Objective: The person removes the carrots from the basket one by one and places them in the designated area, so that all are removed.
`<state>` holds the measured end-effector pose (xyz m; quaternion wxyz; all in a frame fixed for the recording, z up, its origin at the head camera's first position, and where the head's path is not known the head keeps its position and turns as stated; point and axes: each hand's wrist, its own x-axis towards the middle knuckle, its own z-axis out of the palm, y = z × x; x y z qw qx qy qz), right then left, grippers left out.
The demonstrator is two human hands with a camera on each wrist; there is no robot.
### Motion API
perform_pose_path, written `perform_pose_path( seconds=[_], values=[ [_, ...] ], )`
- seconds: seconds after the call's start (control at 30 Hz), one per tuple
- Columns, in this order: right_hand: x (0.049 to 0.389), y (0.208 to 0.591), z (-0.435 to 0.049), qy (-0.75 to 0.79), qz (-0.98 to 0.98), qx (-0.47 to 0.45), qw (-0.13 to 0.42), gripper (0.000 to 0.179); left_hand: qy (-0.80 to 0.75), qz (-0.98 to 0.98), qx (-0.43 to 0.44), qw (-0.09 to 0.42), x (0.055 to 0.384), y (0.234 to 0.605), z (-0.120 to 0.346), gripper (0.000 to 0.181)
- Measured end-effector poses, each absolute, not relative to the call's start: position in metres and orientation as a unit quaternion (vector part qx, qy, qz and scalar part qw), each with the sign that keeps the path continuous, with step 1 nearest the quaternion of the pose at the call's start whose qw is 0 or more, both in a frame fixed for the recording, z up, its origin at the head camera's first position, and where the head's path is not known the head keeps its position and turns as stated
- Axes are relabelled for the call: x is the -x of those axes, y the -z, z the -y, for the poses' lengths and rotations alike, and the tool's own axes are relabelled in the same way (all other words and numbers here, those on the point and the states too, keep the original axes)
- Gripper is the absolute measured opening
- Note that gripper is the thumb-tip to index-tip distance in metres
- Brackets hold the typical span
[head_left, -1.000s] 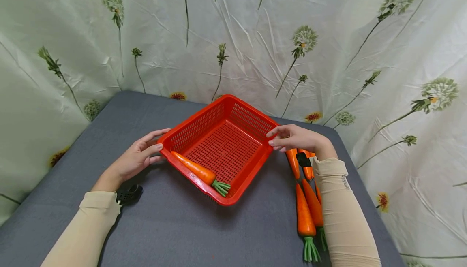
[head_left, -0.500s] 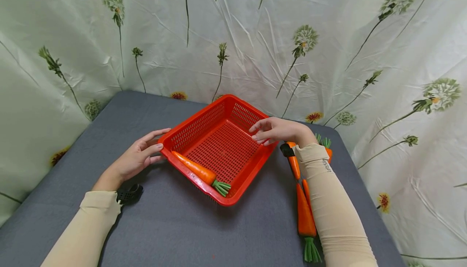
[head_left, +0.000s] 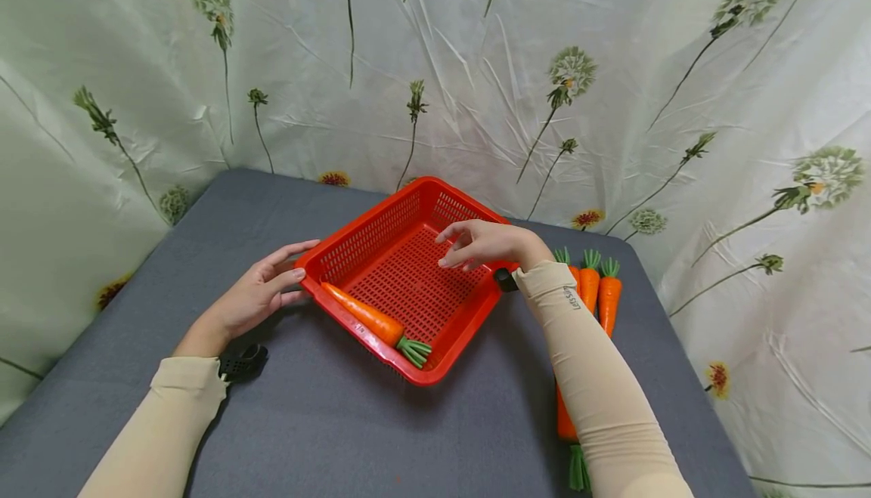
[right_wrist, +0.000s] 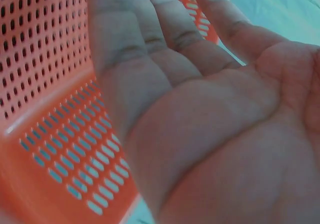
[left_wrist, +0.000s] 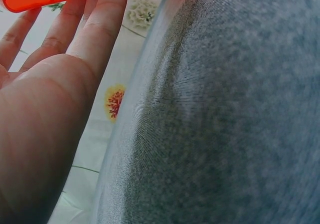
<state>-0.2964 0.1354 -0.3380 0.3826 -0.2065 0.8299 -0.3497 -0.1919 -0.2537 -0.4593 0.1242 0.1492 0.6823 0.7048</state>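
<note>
A red plastic basket [head_left: 442, 366] with slotted walls and a perforated floor sits on the grey table in the head view. One orange carrot [head_left: 367, 317] with a green stub top lies inside along the near-left wall. At the basket's left corner my left hand [head_left: 255, 290] rests its thumb and fairly straight fingers against the rim; the left wrist view shows the fingertips at the rim. My right hand [head_left: 486, 245] hovers over the right part of the basket, fingers loosely bent and nothing in them. In the right wrist view the palm [right_wrist: 220, 134] is bare, with the slotted wall behind.
To the right of the basket several carrots [head_left: 609, 298] lie side by side, tops away from me. Nearer, another carrot [head_left: 566, 411] is partly hidden by the right sleeve [head_left: 605, 392]. A flower-print curtain [head_left: 449, 67] hangs behind and beside the table [head_left: 327, 437].
My right hand has moved left from the basket's right rim to over its inside, uncovering the carrots at the back right. The left hand, the basket and the carrot inside stay put.
</note>
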Motion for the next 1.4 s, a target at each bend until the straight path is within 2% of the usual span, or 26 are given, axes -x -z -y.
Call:
perform_pose_path(
  seconds=[0.5,0.9,1.4],
  values=[
    [0.292,0.35,-0.102,0.306,-0.835,0.236,0.391,0.071,-0.699,-0.69,-0.146,0.12,0.191,0.458,0.252,0.056],
    [0.282,0.357,-0.078,0.284,-0.834,0.264,0.394,0.07,-0.701,-0.688,-0.146,0.122,0.191,0.458,0.252,0.056],
    [0.272,0.376,-0.055,0.265,-0.813,0.271,0.441,0.066,-0.702,-0.686,-0.146,0.124,0.191,0.457,0.253,0.057]
  ],
)
